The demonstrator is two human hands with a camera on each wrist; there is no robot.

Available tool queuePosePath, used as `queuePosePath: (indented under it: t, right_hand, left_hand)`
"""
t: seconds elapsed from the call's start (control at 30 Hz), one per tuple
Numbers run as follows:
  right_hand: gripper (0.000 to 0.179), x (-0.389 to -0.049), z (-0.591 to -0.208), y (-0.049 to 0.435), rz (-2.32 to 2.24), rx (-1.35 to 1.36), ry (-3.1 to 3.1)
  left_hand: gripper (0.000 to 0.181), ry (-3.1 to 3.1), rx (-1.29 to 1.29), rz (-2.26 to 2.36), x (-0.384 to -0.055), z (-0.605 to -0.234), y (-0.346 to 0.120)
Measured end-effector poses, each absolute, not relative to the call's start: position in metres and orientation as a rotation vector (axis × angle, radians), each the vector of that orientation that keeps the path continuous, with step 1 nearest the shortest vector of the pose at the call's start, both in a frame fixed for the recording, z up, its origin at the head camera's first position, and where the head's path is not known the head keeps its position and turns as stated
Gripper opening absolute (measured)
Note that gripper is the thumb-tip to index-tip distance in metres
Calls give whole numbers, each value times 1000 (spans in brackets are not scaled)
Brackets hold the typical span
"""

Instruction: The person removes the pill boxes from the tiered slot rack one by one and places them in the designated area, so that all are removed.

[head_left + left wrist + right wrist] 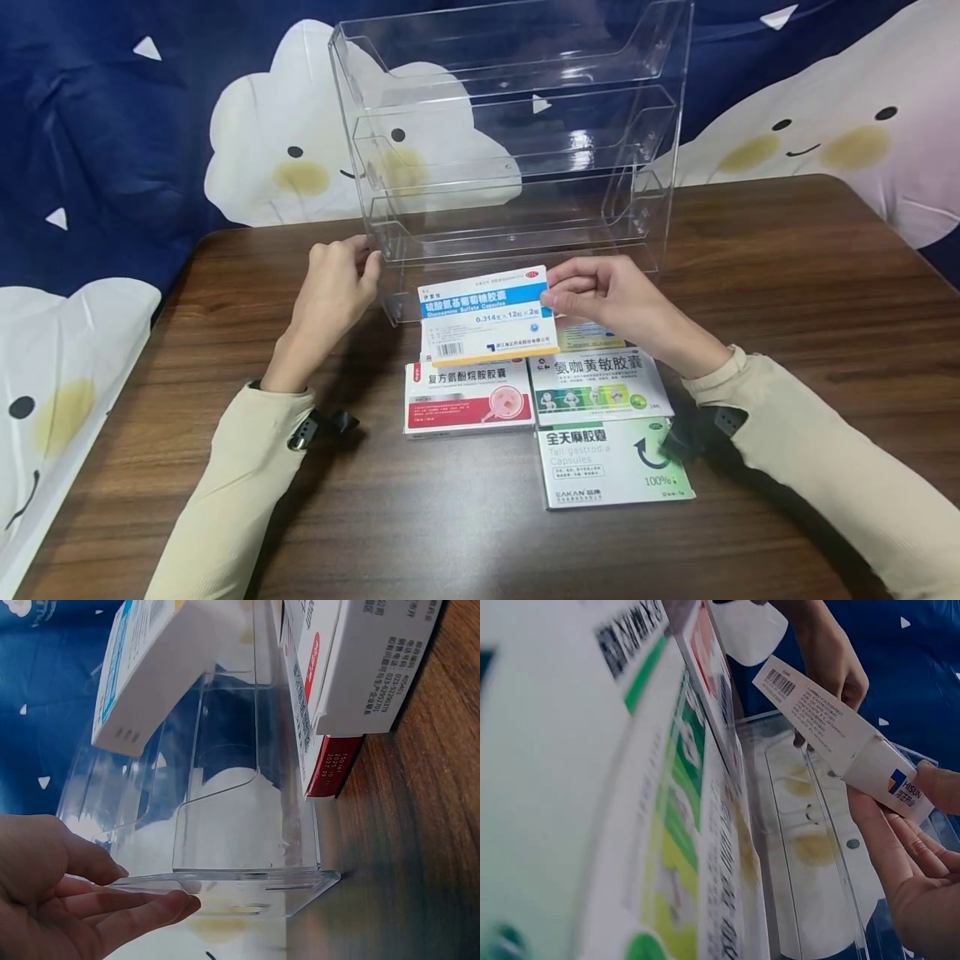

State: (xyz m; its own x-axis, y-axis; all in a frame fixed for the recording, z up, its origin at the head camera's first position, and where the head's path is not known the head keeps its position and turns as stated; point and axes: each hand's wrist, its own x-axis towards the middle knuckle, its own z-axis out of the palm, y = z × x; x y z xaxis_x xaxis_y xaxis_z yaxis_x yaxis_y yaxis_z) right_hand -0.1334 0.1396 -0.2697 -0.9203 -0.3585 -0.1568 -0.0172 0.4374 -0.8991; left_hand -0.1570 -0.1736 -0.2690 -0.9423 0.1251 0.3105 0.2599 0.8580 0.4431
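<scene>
My right hand (611,296) holds a white and blue medicine box (487,317) by its right end, thumb in front and fingers behind. The box is tilted in front of the lowest tier of a clear acrylic rack (517,171). In the right wrist view its end flap, marked HISUN, lies between thumb and fingers. My left hand (335,283) pinches the lower left side panel of the rack; in the left wrist view the thumb (97,859) lies on one face of the panel and the fingers on the other.
Below the held box lie a red and white medicine box (468,408), a white box with a green picture strip (600,387) and a green and white box (615,475). A yellowish box (592,335) is partly hidden. A blue cloud-patterned cloth (97,108) hangs behind the wooden table (360,525).
</scene>
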Motion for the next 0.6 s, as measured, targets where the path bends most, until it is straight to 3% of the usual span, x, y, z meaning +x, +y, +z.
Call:
queuePosePath:
  t: [0.6]
  right_hand:
    - [33, -89, -273, 134, -1557, -389, 2088]
  left_hand:
    - [20, -2754, -298, -726, -157, -269, -174]
